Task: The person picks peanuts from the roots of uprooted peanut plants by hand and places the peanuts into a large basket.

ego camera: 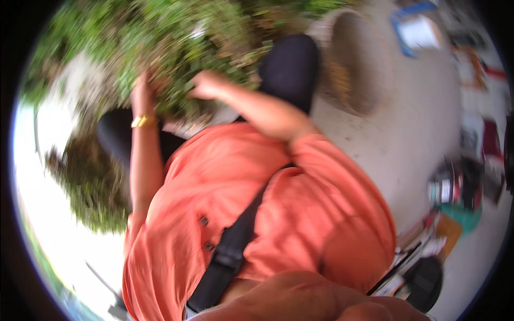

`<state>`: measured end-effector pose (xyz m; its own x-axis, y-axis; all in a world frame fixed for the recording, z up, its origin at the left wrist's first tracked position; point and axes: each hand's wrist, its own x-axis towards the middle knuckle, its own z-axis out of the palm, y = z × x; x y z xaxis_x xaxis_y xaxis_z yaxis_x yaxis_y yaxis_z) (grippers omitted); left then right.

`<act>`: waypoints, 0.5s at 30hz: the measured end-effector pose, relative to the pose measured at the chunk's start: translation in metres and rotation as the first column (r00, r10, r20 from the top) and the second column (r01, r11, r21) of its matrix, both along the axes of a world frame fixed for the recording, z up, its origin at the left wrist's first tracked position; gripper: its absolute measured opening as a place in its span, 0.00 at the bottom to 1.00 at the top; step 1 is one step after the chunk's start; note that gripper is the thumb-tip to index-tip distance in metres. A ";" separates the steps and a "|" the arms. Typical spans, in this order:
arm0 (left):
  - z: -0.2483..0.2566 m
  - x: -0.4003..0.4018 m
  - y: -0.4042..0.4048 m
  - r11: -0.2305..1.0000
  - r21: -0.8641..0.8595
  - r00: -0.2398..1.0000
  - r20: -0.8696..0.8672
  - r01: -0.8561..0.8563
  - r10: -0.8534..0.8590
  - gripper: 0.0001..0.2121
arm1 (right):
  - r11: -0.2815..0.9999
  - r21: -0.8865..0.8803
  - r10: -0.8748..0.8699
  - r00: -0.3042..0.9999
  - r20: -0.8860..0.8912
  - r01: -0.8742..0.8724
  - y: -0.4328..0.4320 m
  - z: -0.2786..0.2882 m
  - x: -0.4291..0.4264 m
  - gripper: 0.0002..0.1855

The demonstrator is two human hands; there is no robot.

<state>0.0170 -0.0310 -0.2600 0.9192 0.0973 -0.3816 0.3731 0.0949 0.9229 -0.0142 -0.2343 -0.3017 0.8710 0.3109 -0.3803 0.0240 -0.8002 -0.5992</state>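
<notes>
A large heap of leafy green plants [180,44] lies before me at the top of the view, blurred by motion. My left hand [142,86], with a gold-coloured band at the wrist, reaches into the heap's near edge; its fingers are partly hidden by leaves. To its right, my right hand [207,85] is bent in towards the same greenery, its fingers curled at the leaves. Whether either hand grips a stem cannot be told. My dark-clothed knees [291,66] are spread on both sides of the plants.
A round woven basket [361,64] with some yellowish-brown matter inside stands right of my knee. More cut greenery [96,184] lies at the left. A blue-framed object [417,32], a dark bag [455,180] and assorted items are along the right side of the pale floor [417,116].
</notes>
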 end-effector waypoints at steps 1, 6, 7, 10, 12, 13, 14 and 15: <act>0.004 0.000 -0.003 1.000 0.005 0.999 0.012 0.031 -0.031 0.15 | 0.997 0.071 0.005 1.000 0.020 -0.007 -0.007 -0.015 0.003 0.20; 0.017 -0.008 -0.004 0.993 -0.104 0.996 0.065 -0.057 0.064 0.13 | 0.749 0.632 -0.112 0.978 -0.176 0.199 -0.003 0.030 0.000 0.17; 0.018 -0.010 -0.002 0.994 -0.092 0.995 0.073 -0.057 0.064 0.13 | 0.682 0.681 -0.111 0.958 -0.264 0.267 0.003 0.045 -0.002 0.17; 0.025 -0.017 -0.002 0.998 -0.056 0.999 0.042 -0.017 0.020 0.13 | 0.563 0.737 -0.015 0.896 -0.444 0.374 0.017 0.054 -0.007 0.20; 0.027 -0.021 -0.001 1.000 -0.016 1.000 0.019 0.000 0.000 0.14 | 0.496 0.775 0.022 0.887 -0.461 0.391 0.029 0.054 -0.010 0.21; 0.029 -0.021 -0.002 0.999 -0.041 1.000 0.023 0.012 -0.011 0.15 | 0.524 0.757 0.008 0.887 -0.462 0.390 0.029 0.055 -0.007 0.15; 0.029 -0.020 -0.001 0.999 -0.033 1.000 0.019 0.026 -0.025 0.15 | 0.501 0.767 -0.007 0.888 -0.460 0.401 0.031 0.055 -0.007 0.15; 0.029 -0.020 0.001 0.999 -0.025 0.999 0.014 0.040 -0.039 0.15 | 0.479 0.775 -0.022 0.889 -0.458 0.412 0.033 0.055 -0.008 0.14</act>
<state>-0.0031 -0.0299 -0.2305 0.9271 0.0512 -0.3713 0.3648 0.1040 0.9253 -0.0220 -0.2017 -0.2465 0.8252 0.4632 -0.3232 -0.4292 0.1422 -0.8920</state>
